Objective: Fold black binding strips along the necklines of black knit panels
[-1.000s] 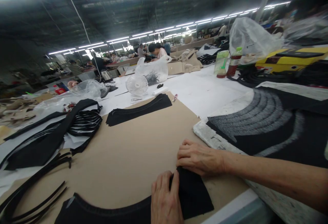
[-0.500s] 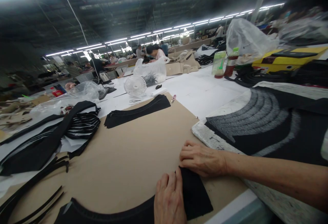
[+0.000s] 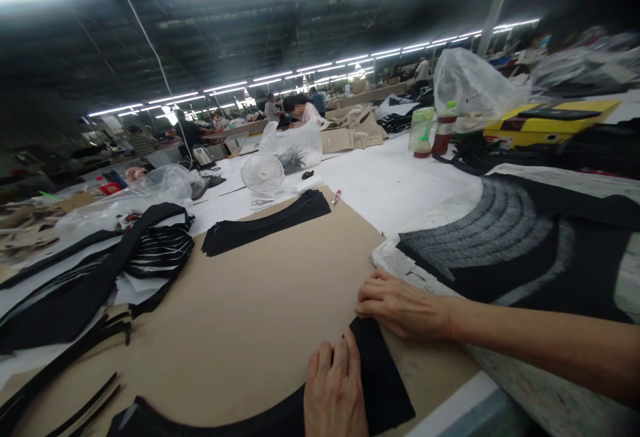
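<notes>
A curved black fabric piece [image 3: 383,377] lies along the near edge of a brown board [image 3: 260,297]. My left hand [image 3: 336,387] rests on top of it with the fingers laid down on the fabric. At the piece's upper corner, the curled fingers of my right hand [image 3: 400,307] are closed on its edge; the fingertips are partly hidden. A stack of black curved pieces [image 3: 267,222] sits at the board's far side, with small pink-handled snips [image 3: 337,198] beside it.
To the right, black fabric with grey bands [image 3: 480,230] lies on a pale slab. Black strips [image 3: 65,350] and more black pieces [image 3: 95,284] are at left. Farther back stand a white fan [image 3: 263,174], bottles [image 3: 445,129], a yellow box [image 3: 555,127] and plastic bags. People work behind.
The view has shifted slightly. Both hands stay at the black fabric piece, and my right hand has moved a little to the right along its corner.
</notes>
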{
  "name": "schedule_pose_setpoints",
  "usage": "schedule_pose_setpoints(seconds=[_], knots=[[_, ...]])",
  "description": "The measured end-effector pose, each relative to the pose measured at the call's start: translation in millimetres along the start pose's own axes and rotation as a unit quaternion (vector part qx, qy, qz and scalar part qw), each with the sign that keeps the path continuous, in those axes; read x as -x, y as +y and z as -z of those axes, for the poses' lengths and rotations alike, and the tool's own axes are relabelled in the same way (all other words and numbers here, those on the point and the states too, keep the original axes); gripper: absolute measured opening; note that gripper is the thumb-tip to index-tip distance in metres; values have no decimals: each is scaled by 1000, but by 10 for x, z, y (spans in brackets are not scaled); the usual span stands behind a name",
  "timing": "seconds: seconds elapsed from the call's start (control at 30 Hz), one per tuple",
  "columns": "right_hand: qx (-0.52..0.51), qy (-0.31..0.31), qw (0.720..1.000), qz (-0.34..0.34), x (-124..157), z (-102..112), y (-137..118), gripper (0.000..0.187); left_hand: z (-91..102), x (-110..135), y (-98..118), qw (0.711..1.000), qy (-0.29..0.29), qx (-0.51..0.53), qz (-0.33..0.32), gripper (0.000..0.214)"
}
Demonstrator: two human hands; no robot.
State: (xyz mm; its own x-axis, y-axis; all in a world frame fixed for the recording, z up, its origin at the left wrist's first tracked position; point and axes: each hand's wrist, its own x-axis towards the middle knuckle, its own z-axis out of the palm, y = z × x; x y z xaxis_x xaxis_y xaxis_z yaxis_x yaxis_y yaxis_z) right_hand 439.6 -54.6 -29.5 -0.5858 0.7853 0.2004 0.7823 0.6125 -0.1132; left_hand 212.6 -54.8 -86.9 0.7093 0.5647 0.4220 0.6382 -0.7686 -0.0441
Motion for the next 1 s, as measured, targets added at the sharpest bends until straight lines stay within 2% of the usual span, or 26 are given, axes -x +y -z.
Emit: schedule_pose_setpoints(seconds=[0.13, 0.4, 0.57, 0.8, 0.9, 1.0], knots=[[-5, 11, 999, -45, 1, 24, -78, 40, -4, -6, 5, 1000, 14, -2, -4, 53], [-41, -13, 996, -81, 27, 51, -280, 35, -42, 9, -6, 1000, 27, 6, -2, 54], [-49, -13, 995, -85, 37, 49, -306, 38, -55, 52, 24, 999, 21, 29, 25, 58], [-38, 0, 994, -99, -9, 2, -371, 40, 28, 81, -55, 977, -3, 179, 119, 53], [-39, -12, 995, -92, -28, -27, -402, 38, 44, 61, -85, 970, -24, 211, 119, 55], [-24, -25, 997, -64, -21, -87, -407, 35, 9, 79, -57, 984, -17, 156, 83, 56]])
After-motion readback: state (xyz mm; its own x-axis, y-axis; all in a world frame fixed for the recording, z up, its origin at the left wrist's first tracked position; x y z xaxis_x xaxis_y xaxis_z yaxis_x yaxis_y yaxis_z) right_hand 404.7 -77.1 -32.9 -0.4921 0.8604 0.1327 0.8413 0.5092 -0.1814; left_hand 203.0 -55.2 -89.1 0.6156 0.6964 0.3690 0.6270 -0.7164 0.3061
